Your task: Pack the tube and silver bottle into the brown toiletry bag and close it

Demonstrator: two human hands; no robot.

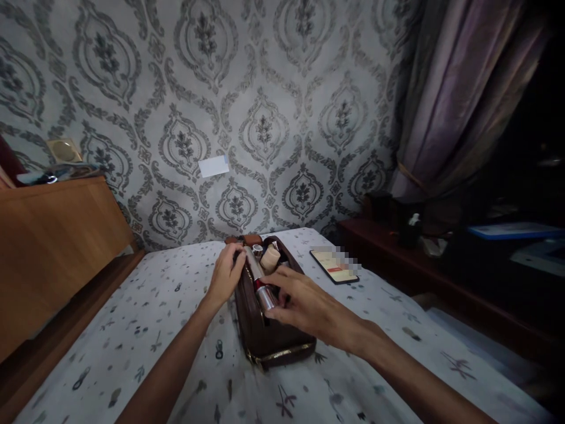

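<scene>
A dark brown bag (282, 337) with a gold zipper lies open on a patterned sheet. Along its left side rests a long, slim container (255, 264) with a silver, shiny lower end. My right hand (293, 294) has its fingers closed round that lower end, near a red band. At the bag's upper left edge is my left hand (229, 265), its fingers bent against the rim by the container's top; what they grip is hard to make out. A beige bottle (269, 258) and a silver-rimmed round item (257, 251) sit inside the bag.
A phone (336, 272) with a lit screen lies right of the bag on the sheet (176, 330). Wooden furniture (57, 253) stands at the left. On the right is a dark red ledge (397, 259) with a small bottle (413, 229), below a curtain (459, 100).
</scene>
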